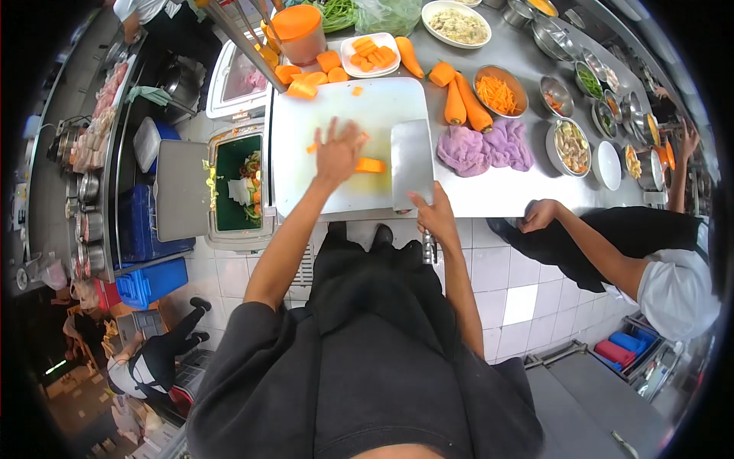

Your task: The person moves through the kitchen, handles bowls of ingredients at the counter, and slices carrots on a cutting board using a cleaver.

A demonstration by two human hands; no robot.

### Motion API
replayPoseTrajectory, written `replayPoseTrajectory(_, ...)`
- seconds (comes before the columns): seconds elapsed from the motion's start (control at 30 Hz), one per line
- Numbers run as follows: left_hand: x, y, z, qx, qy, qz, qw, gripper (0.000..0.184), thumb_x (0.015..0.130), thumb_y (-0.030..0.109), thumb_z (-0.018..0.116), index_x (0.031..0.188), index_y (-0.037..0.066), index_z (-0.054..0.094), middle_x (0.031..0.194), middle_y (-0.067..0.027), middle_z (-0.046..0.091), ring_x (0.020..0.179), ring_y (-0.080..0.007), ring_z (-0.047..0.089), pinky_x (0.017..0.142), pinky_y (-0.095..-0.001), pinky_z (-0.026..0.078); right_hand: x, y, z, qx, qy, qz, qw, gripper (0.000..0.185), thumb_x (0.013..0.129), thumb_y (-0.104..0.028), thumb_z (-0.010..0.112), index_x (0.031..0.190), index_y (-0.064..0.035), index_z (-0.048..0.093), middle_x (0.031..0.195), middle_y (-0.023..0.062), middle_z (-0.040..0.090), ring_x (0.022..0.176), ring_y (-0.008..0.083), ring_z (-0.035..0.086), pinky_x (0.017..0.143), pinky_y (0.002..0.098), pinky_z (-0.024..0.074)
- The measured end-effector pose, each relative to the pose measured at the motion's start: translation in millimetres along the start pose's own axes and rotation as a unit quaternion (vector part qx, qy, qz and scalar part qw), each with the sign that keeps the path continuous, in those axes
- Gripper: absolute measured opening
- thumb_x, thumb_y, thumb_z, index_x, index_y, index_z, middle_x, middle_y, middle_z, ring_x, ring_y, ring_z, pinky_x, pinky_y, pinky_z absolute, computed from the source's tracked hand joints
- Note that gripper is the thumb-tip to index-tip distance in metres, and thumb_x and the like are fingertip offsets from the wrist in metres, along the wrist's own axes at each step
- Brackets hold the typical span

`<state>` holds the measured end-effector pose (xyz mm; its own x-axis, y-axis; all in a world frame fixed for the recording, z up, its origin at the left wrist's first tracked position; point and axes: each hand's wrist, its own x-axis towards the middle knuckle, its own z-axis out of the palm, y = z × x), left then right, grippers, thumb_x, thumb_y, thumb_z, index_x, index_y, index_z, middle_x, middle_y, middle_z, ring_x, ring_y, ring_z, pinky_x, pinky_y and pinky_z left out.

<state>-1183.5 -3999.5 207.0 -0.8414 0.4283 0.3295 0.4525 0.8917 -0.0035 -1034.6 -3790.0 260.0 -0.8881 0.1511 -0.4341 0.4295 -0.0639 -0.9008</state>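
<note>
Cleaver (411,161) gripped by right fingers (420,203) overlaps edge of the board (306,111); left fingers (332,135) splayed.

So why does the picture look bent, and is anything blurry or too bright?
Head view: edges bowed and corners black, as a very wide lens would give; left hand smeared, likely by motion; counter washed white near its front edge; cleaver fairly sharp.

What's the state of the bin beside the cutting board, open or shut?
Open. The bin has its lid swung out to the left, and food scraps show inside.
</note>
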Motion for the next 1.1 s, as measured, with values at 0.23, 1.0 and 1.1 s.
replayPoseTrajectory(0.23,-16,-9,-24,-0.349,-0.07,-0.034,0.934,0.025,0.093,0.028,0.063,0.111,0.012,0.071,0.1,-0.0103,0.064,0.087,-0.0281,0.064,0.079,-0.041,0.05,-5,18,-21,-0.066,0.048,0.004,0.997,0.026,0.092,-0.015,0.063,0.105,-0.0001,0.047,0.059,0.0068,0.055,0.039,0.0112,0.046,0.034,0.0304,0.0364)
replayPoseTrajectory(1.0,-37,7,-16,-0.422,-0.03,-0.236,0.875,0.023,0.081,0.026,0.079,0.088,0.008,0.067,0.069,-0.004,0.055,0.063,-0.0157,0.054,0.059,-0.0313,0.046,-6,5,19,-0.256,-0.02,-0.088,0.962,0.033,0.091,-0.019,0.063,0.105,0.003,0.044,0.089,0.0311,0.065,0.087,0.0541,0.06,0.072,0.055,0.0473)
replayPoseTrajectory(1.1,-36,6,-16,-0.444,-0.043,-0.251,0.859,0.024,0.081,0.026,0.079,0.088,0.007,0.066,0.066,-0.0029,0.056,0.06,-0.014,0.053,0.057,-0.0297,0.044,-5,9,20,-0.243,-0.027,-0.114,0.963,0.035,0.091,-0.02,0.063,0.111,0.003,0.044,0.087,0.0336,0.064,0.086,0.0548,0.06,0.073,0.0557,0.0469)
